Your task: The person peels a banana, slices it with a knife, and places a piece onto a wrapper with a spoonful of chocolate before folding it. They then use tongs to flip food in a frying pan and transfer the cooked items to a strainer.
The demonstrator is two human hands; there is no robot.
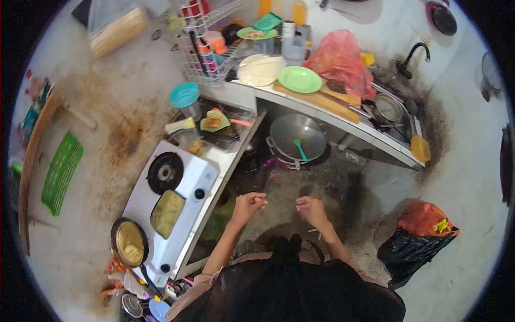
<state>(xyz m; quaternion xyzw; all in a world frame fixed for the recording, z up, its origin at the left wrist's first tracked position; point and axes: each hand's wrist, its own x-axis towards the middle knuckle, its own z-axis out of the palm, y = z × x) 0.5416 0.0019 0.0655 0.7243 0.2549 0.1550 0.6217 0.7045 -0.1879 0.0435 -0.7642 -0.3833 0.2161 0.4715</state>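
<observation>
My left hand point(249, 208) hangs in the air over the floor, fingers curled in and pressed together, with nothing visible in it. A short gap away, my right hand point(312, 210) is held at the same height, also with curled fingers and nothing showing in them. Neither hand touches anything. Beyond them, a large wok point(287, 134) with a turquoise spatula point(299, 149) in it sits low beneath the counter. To the left is a white two-burner stove point(185, 185). On its near burner rests a frying pan point(130, 242) with yellowish food in it.
A green plate point(300, 79) and a red plastic bag point(343, 59) lie on the back counter point(397, 140), beside a sink with a black faucet point(416, 53). A turquoise-lidded container point(184, 95) stands past the stove. On the right floor sits a black rubbish bag point(410, 255).
</observation>
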